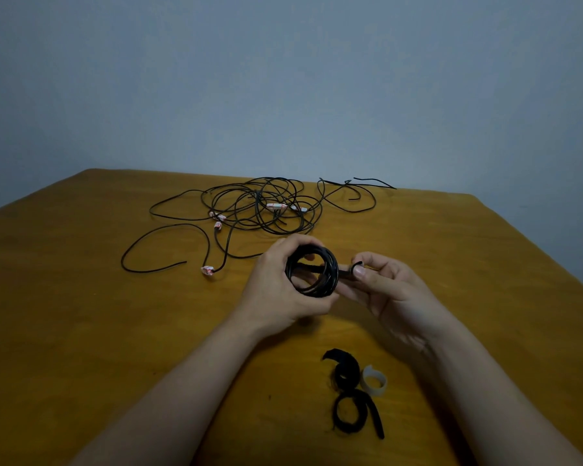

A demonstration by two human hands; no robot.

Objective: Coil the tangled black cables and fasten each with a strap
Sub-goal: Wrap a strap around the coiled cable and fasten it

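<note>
Head view: our left grip (pixel 283 292) holds one wound coil (pixel 330 264) above the counter (pixel 115 331) while our right grip (pixel 384 290) pinches a strap (pixel 345 273) threaded through it, not yet fastened, so we judge the far tangle (pixel 260 206) and spare straps (pixel 349 395) are left to do.

No legible text, brand, number or sign anywhere; small white tags (pixel 276 206) on tangled black cables (pixel 249 210) carry red markings; print too small and blurred to read; tag near table's left side (pixel 208 270) likewise unreadable.
</note>
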